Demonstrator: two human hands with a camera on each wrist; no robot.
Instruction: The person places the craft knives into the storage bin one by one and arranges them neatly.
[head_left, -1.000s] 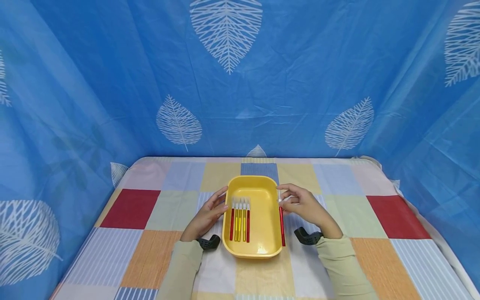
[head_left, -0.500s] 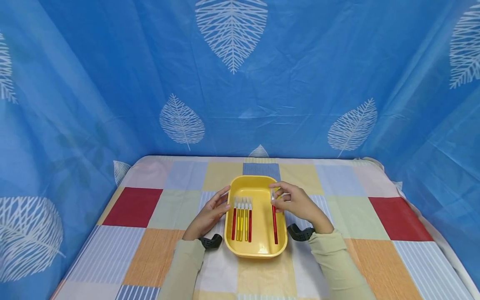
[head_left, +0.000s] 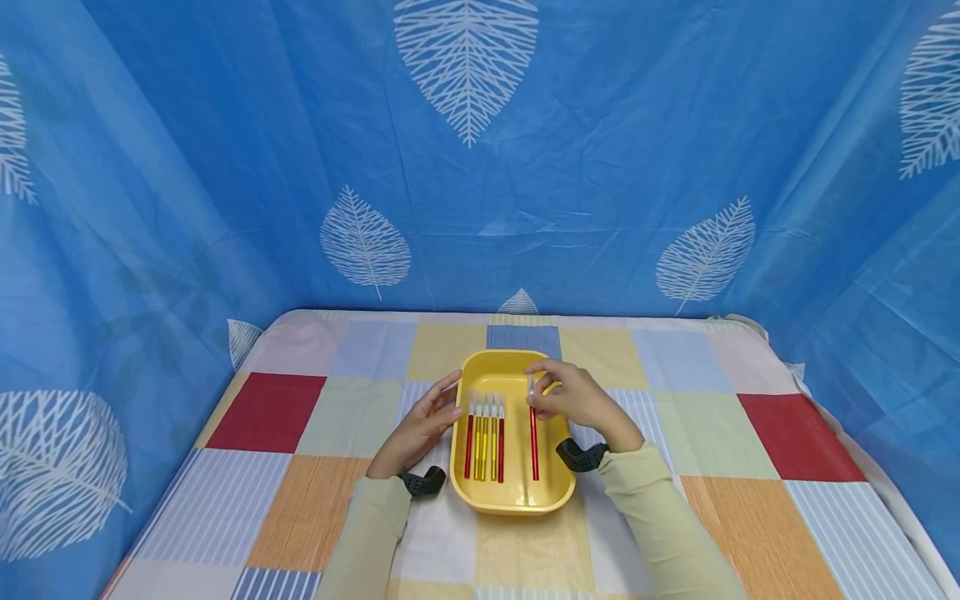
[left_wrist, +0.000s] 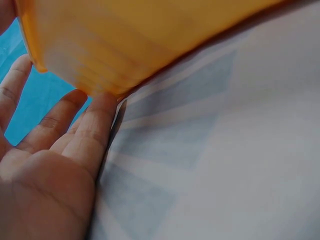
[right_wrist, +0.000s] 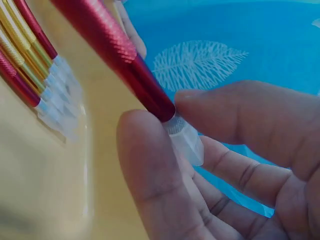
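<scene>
Near the middle of the table stands a yellow tray point(head_left: 517, 507). My left hand point(head_left: 416, 429) rests against its left side, fingers spread along the outer wall and thumb at the rim; in the left wrist view, fingertips point(left_wrist: 102, 102) touch the tray's wall. Over the tray's right half, my right hand point(head_left: 573, 396) pinches a red craft knife point(right_wrist: 120, 55) between thumb and forefinger, close to its clear cap point(right_wrist: 187, 145). The knife's handle points toward me. Inside the tray, on the left, several capped craft knives point(head_left: 486, 446) lie side by side, yellow ones between red ones.
A patchwork cloth point(head_left: 285, 508) covers the table. Blue curtains point(head_left: 540, 208) with white leaf prints hang behind it and at both sides. Dark wrist devices are worn on the left wrist point(head_left: 426, 482) and the right wrist point(head_left: 583, 457).
My right hand has carried the red craft knife leftward, from the tray's right rim to over its inside. My left hand has stayed at the tray's left side.
</scene>
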